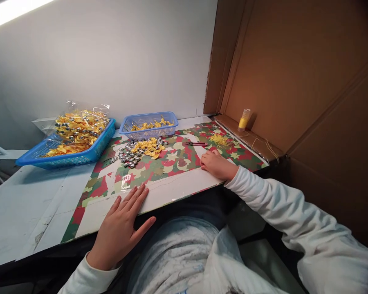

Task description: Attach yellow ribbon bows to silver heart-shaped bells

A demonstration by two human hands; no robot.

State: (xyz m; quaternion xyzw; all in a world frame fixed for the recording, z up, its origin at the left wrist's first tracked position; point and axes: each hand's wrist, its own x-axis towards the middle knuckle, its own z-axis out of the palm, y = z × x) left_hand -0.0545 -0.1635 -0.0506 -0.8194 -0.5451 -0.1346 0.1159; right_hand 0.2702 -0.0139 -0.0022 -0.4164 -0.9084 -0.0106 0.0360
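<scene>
My left hand [122, 226] lies flat at the table's front edge, fingers stretched out and thumb apart, holding nothing. My right hand [217, 164] rests farther right on the board, its fingers curled in; no object shows in it. Just beyond it are small thread snips [196, 143] with reddish handles and a loose bundle of yellow threads [220, 140]. Toward the middle, a pile of shiny silver bells [130, 155] lies against yellow ribbon-like pieces [151, 148]. All of these are on a camouflage-patterned board [159, 173], apart from both hands.
At the left a blue basket [106, 141] holds yellow pieces and a clear bag [79, 124] of yellow pieces with bells. Behind the bells stands a smaller blue basket [151, 131]. A yellow thread spool [244, 120] stands on the cardboard ledge by a tall cardboard wall [294, 81].
</scene>
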